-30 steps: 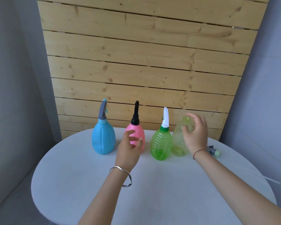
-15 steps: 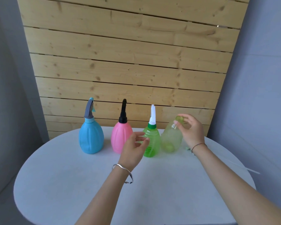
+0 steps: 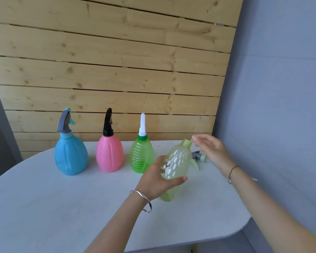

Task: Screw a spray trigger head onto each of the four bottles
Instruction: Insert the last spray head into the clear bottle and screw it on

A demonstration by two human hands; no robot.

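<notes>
From the head camera I look down on a round white desk (image 3: 62,207) set against a wooden plank wall (image 3: 108,61).

My left hand (image 3: 159,181) is curled around the belly of a pale, see-through green bottle (image 3: 175,167), thumb on the near side and fingers behind it, holding it tilted with its open neck leaning up and to the right. The bottle has no head on it, and I see nothing inside it.

My right hand (image 3: 212,152) is spread loosely, fingers apart and holding nothing, with the fingertips just beside the bottle's open mouth; I cannot tell whether they touch it.

Behind the hands, three bottles stand upright in a row near the wall: a blue bottle (image 3: 70,156) with a grey trigger head, a pink bottle (image 3: 109,154) with a black head, and a bright green ribbed bottle (image 3: 140,156) with a white nozzle on a green collar. All three look empty.

The loose spray head (image 3: 199,157), grey and pale green, lies on the desk partly hidden behind the held bottle and my right hand.
</notes>
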